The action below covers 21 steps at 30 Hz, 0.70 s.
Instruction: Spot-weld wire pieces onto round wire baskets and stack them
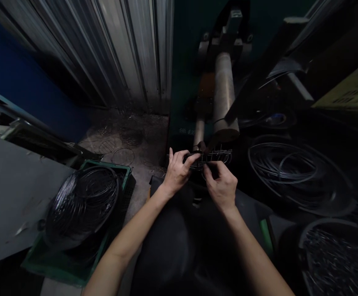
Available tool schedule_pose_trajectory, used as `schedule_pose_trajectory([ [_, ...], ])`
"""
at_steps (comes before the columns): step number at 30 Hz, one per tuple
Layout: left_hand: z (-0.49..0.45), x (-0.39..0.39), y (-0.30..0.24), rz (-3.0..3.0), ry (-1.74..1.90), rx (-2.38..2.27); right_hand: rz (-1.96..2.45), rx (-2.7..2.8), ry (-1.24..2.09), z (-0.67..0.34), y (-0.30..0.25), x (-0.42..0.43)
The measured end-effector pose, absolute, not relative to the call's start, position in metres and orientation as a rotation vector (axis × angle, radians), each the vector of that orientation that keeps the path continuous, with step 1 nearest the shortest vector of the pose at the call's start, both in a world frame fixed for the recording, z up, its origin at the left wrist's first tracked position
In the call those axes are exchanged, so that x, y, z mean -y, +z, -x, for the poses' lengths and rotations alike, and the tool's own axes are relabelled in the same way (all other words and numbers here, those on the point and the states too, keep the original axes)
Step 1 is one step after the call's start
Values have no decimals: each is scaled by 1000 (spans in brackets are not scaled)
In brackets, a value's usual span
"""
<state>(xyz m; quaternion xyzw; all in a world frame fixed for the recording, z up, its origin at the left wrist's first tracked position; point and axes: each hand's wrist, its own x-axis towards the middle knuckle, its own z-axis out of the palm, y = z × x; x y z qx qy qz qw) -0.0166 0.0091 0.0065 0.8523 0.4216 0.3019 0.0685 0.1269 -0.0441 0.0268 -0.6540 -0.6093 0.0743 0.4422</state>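
Observation:
A round wire rack [223, 155] of thin metal rods is held at the tips of a machine's two metal arms. My left hand [179, 169] grips its left side, thumb and forefinger pinched at the wire near the lower arm [199, 132], the other fingers raised. My right hand [222, 185] is closed in a pinch at the rack's near edge. Whether a small piece also sits between those fingertips is too dark to tell. The thick upper arm [225, 88] ends just above and beyond the rack.
To the left, a black basin [117, 185] full of wire rings stands in a green crate [70, 275]. At right are a tub [329, 207] with wire hoops and a bin [305, 238] of small metal pieces. Loose rings [123, 156] lie on the floor by the corrugated wall [129, 53].

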Motion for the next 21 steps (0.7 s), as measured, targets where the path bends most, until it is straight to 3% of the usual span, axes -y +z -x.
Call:
schedule_pose_trajectory([
  [15,19,-14,-16,-2521,1184,-1241,1607,1411,221,-135,40,68],
  [21,41,-36,-55,-2202,1329,-1253,2188,974,48,-267,0,177],
])
